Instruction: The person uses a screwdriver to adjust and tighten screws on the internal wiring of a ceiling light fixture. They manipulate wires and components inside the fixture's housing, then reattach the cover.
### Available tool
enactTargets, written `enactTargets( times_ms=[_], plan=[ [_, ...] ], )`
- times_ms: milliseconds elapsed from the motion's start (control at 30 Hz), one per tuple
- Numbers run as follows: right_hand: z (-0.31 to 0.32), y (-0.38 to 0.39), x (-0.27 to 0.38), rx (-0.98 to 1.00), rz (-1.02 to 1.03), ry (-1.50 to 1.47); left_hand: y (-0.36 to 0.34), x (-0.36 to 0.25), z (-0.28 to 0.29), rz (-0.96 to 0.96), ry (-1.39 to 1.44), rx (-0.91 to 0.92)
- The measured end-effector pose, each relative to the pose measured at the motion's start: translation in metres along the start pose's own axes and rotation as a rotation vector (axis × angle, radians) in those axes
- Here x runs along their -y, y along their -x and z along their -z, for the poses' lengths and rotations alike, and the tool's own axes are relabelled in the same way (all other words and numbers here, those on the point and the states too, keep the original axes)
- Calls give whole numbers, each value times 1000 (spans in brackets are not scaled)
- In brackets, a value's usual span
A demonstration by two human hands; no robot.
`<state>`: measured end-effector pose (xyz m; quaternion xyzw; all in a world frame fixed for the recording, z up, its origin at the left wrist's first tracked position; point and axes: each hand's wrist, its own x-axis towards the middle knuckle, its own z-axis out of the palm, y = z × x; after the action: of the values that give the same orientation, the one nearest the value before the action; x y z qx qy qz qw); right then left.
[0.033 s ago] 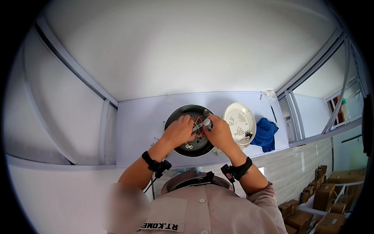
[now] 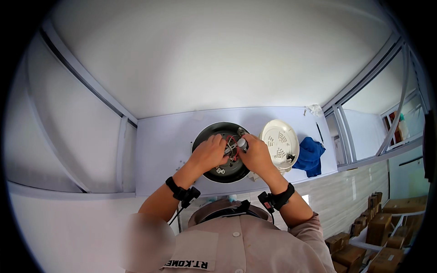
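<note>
A round dark pot-like housing lies on the white worktop, with red and pale wires, small metal fittings and a bracket inside. My left hand reaches into its left half, fingers curled down by the bracket and wires; what they hold is hidden. My right hand grips a short silver-grey cylinder over the housing's right side, thumb near the wires. Just right of that hand, a round cream plastic part with vented patterns has a small black piece near its lower edge.
A crumpled blue cloth lies at the worktop's right end, a crumpled white scrap at the back right. Small bits lie left of the housing. Framed panels flank the bench. Cardboard boxes are stacked at lower right.
</note>
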<state>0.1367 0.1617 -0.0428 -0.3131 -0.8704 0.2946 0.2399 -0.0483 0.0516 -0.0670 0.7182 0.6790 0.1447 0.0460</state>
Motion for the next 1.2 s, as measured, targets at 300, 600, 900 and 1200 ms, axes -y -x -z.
enactTargets(
  times_ms=[300,600,900,1200],
  plan=[
    [0,-1,3,-29,-25,20,4,-6,0,69,-8,-35],
    [4,-7,0,47,-33,-12,7,-9,-7,101,-20,-94],
    [1,-16,0,63,92,28,10,-8,-6,93,20,-170],
    [0,-18,-2,96,152,57,11,-8,0,90,142,-184]
  ],
)
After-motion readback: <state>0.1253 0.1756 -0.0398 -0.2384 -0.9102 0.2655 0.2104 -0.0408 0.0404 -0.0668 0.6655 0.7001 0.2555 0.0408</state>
